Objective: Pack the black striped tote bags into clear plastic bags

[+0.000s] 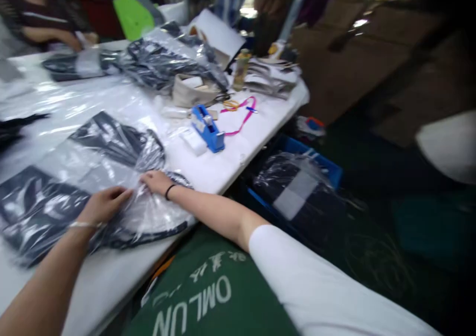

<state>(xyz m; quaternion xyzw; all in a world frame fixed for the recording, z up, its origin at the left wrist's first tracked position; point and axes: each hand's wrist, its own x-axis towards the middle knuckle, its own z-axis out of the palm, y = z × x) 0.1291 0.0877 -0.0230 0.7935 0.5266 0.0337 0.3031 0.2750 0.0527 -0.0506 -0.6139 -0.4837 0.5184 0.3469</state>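
Observation:
A dark garment (111, 140) lies spread inside a clear plastic bag (156, 217) on the white table, with a pale panel down its middle. My left hand (106, 206), a pale band at its wrist, has thumb and fingers drawn together on the film near the bag's centre. Just beyond it to the right, my right hand (158, 183), with a black band at the wrist, pinches a gathered bit of the same plastic. The fingertips of both hands are partly blurred. A blue tape dispenser (208, 127) sits beyond my right hand, beside a small white box (193, 141).
More bagged dark garments (163, 58) are piled at the table's back. Near them are a beige roll (191, 92), a bottle (241, 70) and a pink cord (243, 122). A blue crate (332, 169) with a bagged item stands below the right edge. Another person (44, 23) works at the far left.

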